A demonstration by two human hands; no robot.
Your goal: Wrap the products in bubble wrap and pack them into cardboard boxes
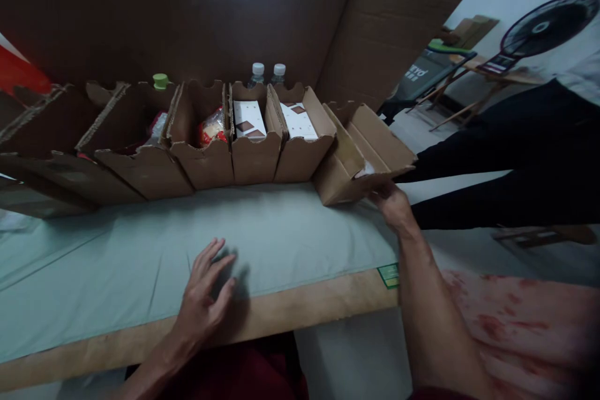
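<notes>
My right hand [392,203] is at the front right corner of the rightmost cardboard box [342,184], its fingertips hidden under the box's edge. That box stands askew and has something whitish [365,169] inside. Over the front edge of the table, my left hand [209,290] hovers with its fingers apart and nothing in them. To the left of the askew box, a row of open cardboard boxes [255,159] holds white packs with brown shapes [250,119], a red and clear packet [213,128] and a clear wrapped item [158,127].
Two white-capped bottles [257,75] and a green cap [160,80] show behind the boxes. Tall cardboard panels [187,12] rise at the back. At the right are a person's dark-trousered legs [506,156], a fan [544,28] and a wooden stand. A green cloth [281,231] covers the table.
</notes>
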